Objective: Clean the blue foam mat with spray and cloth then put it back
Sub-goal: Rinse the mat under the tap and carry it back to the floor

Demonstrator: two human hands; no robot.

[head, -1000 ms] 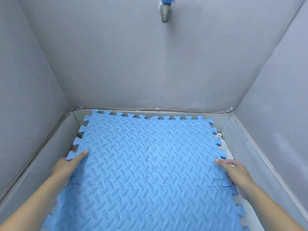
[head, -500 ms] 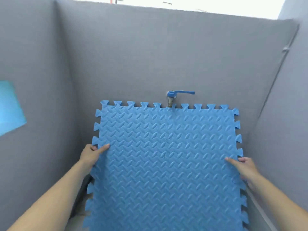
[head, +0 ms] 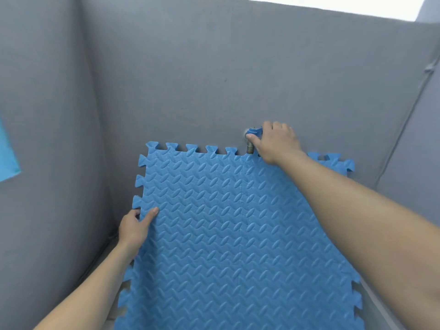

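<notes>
The blue foam mat, made of interlocked textured tiles with toothed edges, stands tilted up against the grey back wall. My left hand grips its left edge, thumb on the front face. My right hand is up at the wall above the mat's top edge, closed around the blue handle of a tap. The tap's metal spout points down just over the mat's top edge. No spray bottle or cloth is in view.
Grey walls enclose the space on three sides. A light blue patch shows on the left wall. A low grey ledge runs along the floor at left and right.
The mat was lifted from flat on the floor to upright against the back wall. My right hand let go of its right edge and took hold of the tap handle.
</notes>
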